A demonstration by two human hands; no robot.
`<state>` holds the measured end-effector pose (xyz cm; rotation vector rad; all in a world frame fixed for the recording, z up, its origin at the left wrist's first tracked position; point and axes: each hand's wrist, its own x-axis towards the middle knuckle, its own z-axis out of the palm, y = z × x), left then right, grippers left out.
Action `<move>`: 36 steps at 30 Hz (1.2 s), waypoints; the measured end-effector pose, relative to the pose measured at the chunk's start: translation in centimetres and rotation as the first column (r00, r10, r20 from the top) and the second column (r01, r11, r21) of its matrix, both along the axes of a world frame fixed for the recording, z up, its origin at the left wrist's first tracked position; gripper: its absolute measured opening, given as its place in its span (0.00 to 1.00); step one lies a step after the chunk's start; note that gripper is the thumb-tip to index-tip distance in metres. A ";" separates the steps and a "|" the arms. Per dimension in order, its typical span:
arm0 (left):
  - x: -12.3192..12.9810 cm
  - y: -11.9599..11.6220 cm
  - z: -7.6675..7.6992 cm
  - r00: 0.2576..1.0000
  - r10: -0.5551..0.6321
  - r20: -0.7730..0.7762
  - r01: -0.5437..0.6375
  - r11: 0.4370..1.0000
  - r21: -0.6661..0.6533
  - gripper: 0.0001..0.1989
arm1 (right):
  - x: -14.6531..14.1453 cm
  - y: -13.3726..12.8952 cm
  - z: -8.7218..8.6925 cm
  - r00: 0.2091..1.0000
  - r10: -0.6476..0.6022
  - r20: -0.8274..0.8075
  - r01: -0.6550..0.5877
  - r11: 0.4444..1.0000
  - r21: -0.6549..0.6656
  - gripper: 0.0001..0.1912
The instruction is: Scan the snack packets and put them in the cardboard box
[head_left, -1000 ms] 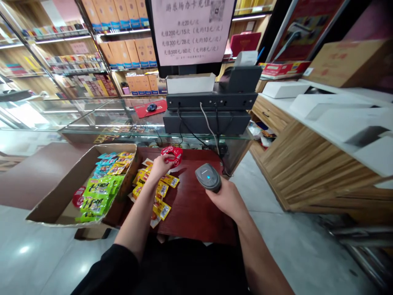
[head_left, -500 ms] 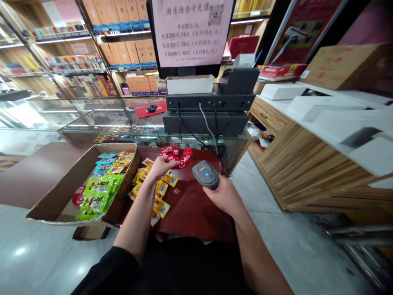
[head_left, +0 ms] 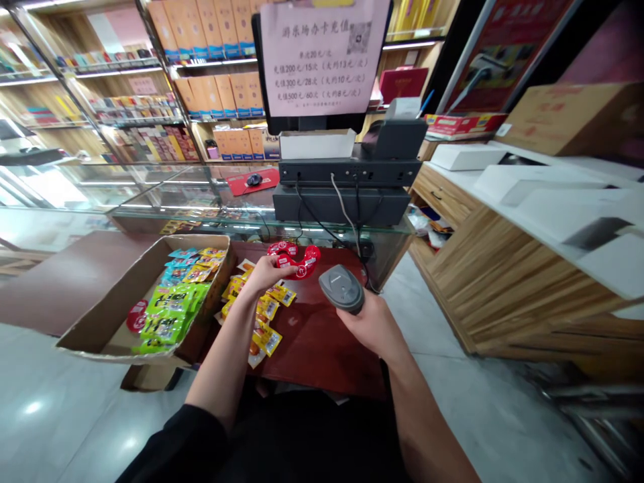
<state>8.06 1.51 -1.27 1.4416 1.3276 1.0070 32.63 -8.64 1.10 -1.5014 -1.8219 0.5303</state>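
My left hand (head_left: 268, 274) pinches a curved red snack packet (head_left: 308, 260) with a white round logo, over the far part of the dark red table. Just behind it lies another red packet (head_left: 282, 248). Under and beside my left wrist are several yellow snack packets (head_left: 269, 308), spread on the table. My right hand (head_left: 371, 318) is wrapped round the handle of a grey barcode scanner (head_left: 342, 288), whose head points toward the red packet with a small gap between them.
A cardboard box (head_left: 108, 308) on the left holds green, blue, yellow and red packets. Behind the table stand a glass counter (head_left: 191, 194), a cash drawer (head_left: 342, 204) with hanging cables and a monitor (head_left: 322, 60) covered by a printed notice. A wooden cabinet (head_left: 508, 275) stands at right.
The blue light on the scanner's top no longer shows. The whole view has shifted slightly, while both hands keep their holds in nearly the same place.
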 end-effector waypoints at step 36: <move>-24.3 -10.8 7.4 0.682 0.535 -0.498 -0.421 0.845 0.330 0.17 | -15.4 2.0 4.3 0.890 0.404 0.210 -0.400 0.914 -0.064 0.19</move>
